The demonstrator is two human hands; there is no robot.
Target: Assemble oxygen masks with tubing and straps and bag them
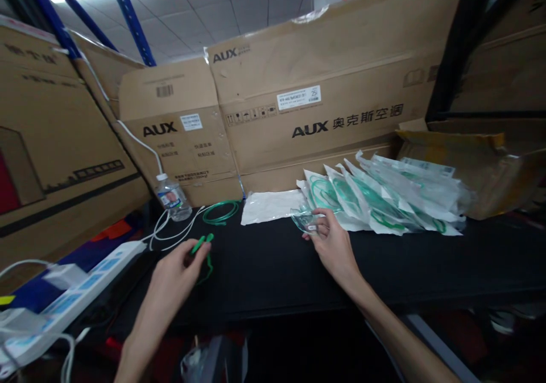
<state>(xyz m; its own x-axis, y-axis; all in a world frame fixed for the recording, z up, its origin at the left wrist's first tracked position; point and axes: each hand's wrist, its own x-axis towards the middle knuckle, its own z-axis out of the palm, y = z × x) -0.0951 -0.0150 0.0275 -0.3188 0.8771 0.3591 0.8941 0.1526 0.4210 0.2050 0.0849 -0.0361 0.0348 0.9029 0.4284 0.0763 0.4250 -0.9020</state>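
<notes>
My left hand (181, 272) is closed in a pinch on a green elastic strap (209, 266), whose loose part hangs beside the fingers. At the middle of the black tabletop, my right hand (330, 238) grips a clear plastic face mask (302, 219) with a small pale clip on it. Just behind the mask lies a flat white pouch (271, 207). A coil of clear green tubing (220, 212) rests on the table between the left hand and the cardboard. Right of my right hand, several clear-and-white packets (375, 198) with green tubing inside lean in an overlapping row.
A plastic bottle (173, 198) stands at the back left beside white cables (160, 232). A white power strip (81, 298) with plugs runs along the left. Cardboard panels (264, 138) wall the back, and an open cardboard box (482, 167) sits at the right.
</notes>
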